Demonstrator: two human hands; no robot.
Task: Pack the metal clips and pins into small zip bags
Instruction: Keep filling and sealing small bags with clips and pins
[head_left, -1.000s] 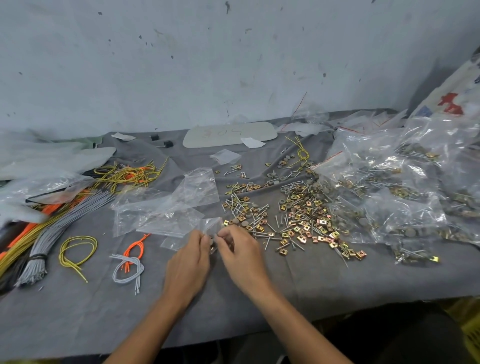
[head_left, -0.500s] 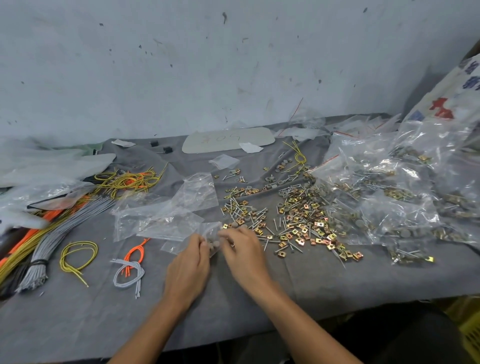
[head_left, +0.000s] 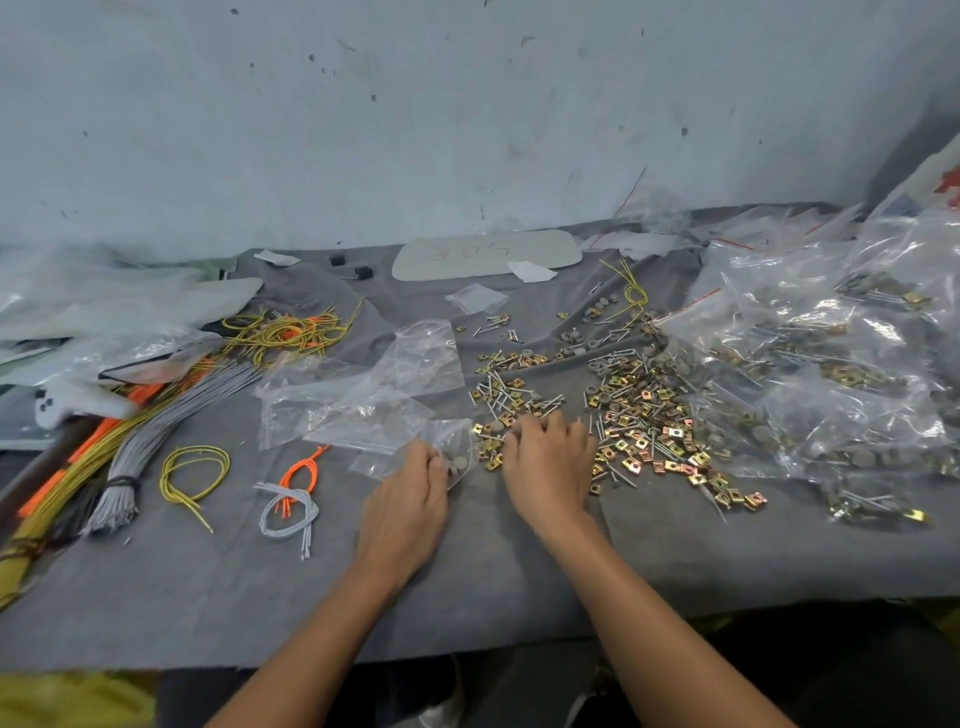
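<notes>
Centrally, a small clear zip bag (head_left: 451, 439) holding grey discs (head_left: 456, 464) is pinched by the left hand (head_left: 405, 499). Brassy square clips (head_left: 675, 432) and thin silver pins (head_left: 498, 389) are heaped just beside it, covered by the right hand (head_left: 550, 467); its grasp cannot be told.

Single head cam, wide-angle, worn at the near edge of the grey-clothed table (head_left: 675, 561), faces fwd & down toward the far wall (head_left: 467, 104), close over the work area, w/ wire bundles (head_left: 156, 431) at left & filled zip bags (head_left: 831, 364) at right.
</notes>
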